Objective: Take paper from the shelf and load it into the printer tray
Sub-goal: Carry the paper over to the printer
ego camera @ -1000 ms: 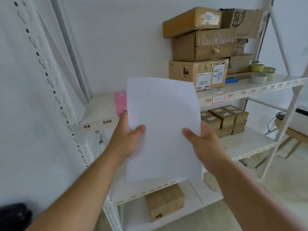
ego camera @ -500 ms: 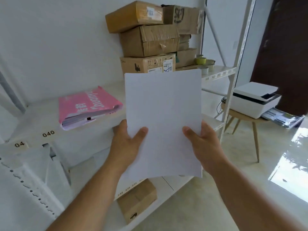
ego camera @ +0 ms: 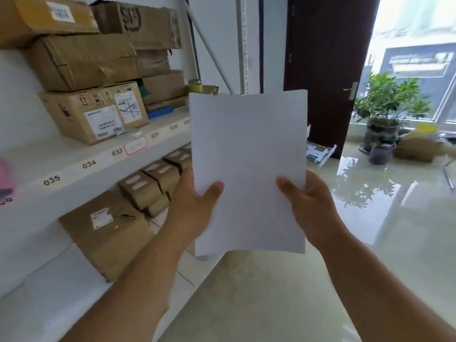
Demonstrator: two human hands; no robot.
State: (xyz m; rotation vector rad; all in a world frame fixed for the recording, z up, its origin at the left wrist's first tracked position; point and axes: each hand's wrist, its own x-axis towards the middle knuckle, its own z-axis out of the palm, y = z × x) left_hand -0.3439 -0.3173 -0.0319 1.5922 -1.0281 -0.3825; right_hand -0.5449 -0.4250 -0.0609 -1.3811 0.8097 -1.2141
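Your left hand (ego camera: 195,206) and right hand (ego camera: 309,206) grasp the paper (ego camera: 248,169) upright; shelf (ego camera: 81,166) at nine o'clock.

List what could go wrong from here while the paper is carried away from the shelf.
1. The paper is held upright in front of the view, hiding the way ahead; a stumble is possible.
2. The left hand and right hand pinch only its lower edges; the sheets may sag or fan out.
3. The floor looks glossy, perhaps slippery.
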